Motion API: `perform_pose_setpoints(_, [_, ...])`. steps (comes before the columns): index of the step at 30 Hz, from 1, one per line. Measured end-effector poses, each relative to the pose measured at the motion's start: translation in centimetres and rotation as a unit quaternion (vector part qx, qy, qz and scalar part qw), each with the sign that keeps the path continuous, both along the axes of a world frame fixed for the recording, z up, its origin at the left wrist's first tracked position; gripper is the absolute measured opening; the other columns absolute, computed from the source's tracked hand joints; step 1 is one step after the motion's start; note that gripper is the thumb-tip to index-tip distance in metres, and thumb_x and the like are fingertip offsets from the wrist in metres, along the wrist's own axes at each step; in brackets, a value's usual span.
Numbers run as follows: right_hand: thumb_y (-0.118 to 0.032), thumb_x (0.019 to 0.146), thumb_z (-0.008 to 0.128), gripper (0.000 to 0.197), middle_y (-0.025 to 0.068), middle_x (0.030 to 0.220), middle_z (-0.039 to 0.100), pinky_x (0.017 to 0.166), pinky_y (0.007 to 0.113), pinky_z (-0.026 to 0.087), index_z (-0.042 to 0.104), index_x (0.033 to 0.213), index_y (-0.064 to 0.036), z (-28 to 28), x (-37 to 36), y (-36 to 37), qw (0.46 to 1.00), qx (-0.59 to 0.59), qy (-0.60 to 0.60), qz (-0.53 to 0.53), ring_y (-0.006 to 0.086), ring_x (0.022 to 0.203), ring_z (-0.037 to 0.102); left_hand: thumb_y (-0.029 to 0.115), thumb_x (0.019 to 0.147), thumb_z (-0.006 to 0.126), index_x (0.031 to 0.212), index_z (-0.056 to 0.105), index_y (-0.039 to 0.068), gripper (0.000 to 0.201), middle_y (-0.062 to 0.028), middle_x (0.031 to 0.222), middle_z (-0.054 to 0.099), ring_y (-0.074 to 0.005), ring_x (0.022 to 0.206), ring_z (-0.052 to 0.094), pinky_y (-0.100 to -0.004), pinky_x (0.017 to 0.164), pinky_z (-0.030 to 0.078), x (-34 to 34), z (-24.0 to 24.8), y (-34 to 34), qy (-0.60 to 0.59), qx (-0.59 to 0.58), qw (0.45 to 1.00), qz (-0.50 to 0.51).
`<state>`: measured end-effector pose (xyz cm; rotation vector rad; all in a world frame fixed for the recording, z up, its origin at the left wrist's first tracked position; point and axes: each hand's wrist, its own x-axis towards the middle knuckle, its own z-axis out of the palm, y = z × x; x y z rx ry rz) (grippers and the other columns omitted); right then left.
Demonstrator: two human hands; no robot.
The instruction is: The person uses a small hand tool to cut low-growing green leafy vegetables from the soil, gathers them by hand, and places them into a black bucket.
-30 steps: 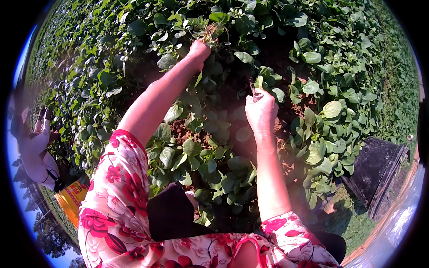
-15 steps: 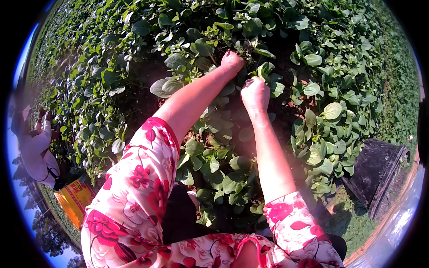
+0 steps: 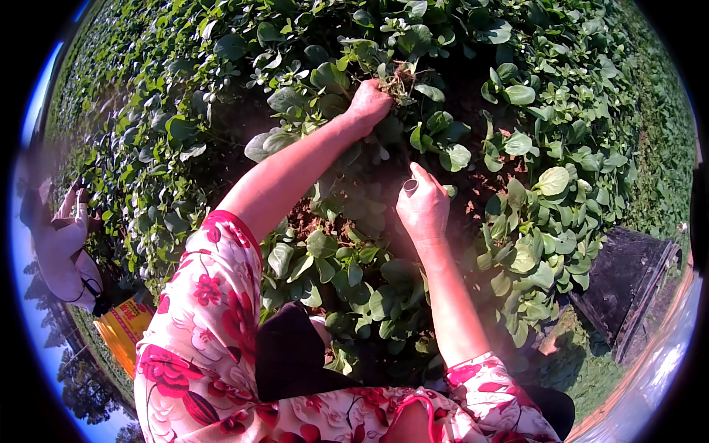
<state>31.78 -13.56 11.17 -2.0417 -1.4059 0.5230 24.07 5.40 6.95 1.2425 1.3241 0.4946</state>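
My left hand (image 3: 368, 105) is closed around a clump of weeds (image 3: 401, 83), whose pale, stringy roots or stems stick out past the fingers. Below and to the right, my right hand (image 3: 425, 211) grips a hand tool with a round, hollow handle end (image 3: 410, 186); its working end points away from me among the leaves and cannot be made out. Broad-leaved green plants (image 3: 443, 140) grow close beyond the right hand. More large, pale leaves (image 3: 269, 142) lie beside my left forearm.
Dense leafy rows spread ahead and to both sides, with reddish soil (image 3: 480, 184) between plants. A black tub (image 3: 620, 284) lies tilted at right, near plastic sheeting (image 3: 665, 369). Far left, another person (image 3: 66, 255) bends beside a yellow-orange container (image 3: 125, 328).
My left hand has moved slightly left, and the clump in it now shows its tangled roots or stems. The right hand has drawn back toward me, bringing the tool's hollow handle end into clearer view.
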Motion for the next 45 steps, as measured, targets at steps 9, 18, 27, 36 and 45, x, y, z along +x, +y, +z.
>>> perform_pose_setpoints(9, [-0.008, 0.075, 0.063, 0.03, 0.0168, 0.077, 0.067, 0.072, 0.033, 0.052, 0.065, 0.104, 0.0006, 1.9, 0.8, 2.0, 0.994, -0.074, 0.074, 0.014, 0.0279, 0.075, 0.067, 0.027, 0.084, 0.056, 0.103, 0.059, 0.011, 0.025, -0.005, 0.085, 0.06, -0.0175, 0.082, 0.06, -0.0316, 0.072, 0.051, -5.0, 4.9, 8.0, -0.123, -0.104, 0.937, 0.311])
perform_pose_setpoints(18, [-0.009, 0.076, 0.058, 0.025, 0.0208, 0.077, 0.065, 0.069, 0.039, 0.051, 0.067, 0.097, -0.0011, -1.0, -0.2, 4.6, 0.995, -0.054, 0.077, -0.034, 0.035, 0.077, 0.065, 0.022, 0.074, 0.061, 0.107, 0.064, 0.007, 0.037, -0.0129, 0.111, 0.064, -0.0256, 0.106, 0.061, -0.0377, 0.087, 0.05, -2.6, 2.4, 7.6, 0.444, 0.036, 0.878, -0.174])
perform_pose_setpoints(27, [-0.007, 0.075, 0.057, 0.02, 0.0188, 0.077, 0.065, 0.07, 0.04, 0.053, 0.067, 0.091, -0.0033, -1.6, -0.9, 9.7, 0.998, 0.036, -0.009, 0.049, 0.0346, 0.077, 0.065, 0.026, 0.072, 0.067, 0.108, 0.067, 0.015, 0.039, -0.0051, 0.112, 0.065, -0.0227, 0.106, 0.062, -0.0358, 0.086, 0.049, -1.2, 4.3, 6.3, 0.582, 0.088, 0.76, -0.277])
perform_pose_setpoints(36, [-0.011, 0.074, 0.062, 0.021, 0.0154, 0.079, 0.067, 0.071, 0.034, 0.052, 0.067, 0.092, -0.0024, 2.9, 1.4, 5.3, 0.987, -0.085, 0.137, 0.017, 0.0288, 0.076, 0.067, 0.03, 0.076, 0.065, 0.105, 0.065, 0.003, 0.04, -0.0113, 0.107, 0.065, -0.0226, 0.094, 0.062, -0.0355, 0.077, 0.051, -5.8, 2.3, 11.0, 0.492, 0.03, 0.849, -0.193])
perform_pose_setpoints(45, [-0.008, 0.072, 0.06, 0.012, 0.0174, 0.07, 0.064, 0.064, 0.036, 0.05, 0.065, 0.08, -0.0003, -0.4, 1.4, 7.3, 0.986, -0.076, 0.15, 0.016, 0.0313, 0.068, 0.064, 0.018, 0.07, 0.062, 0.096, 0.067, 0.0, 0.032, -0.0146, 0.096, 0.067, -0.0229, 0.084, 0.064, -0.0362, 0.071, 0.051, -6.0, 1.6, 11.2, 0.43, -0.031, 0.866, -0.255])
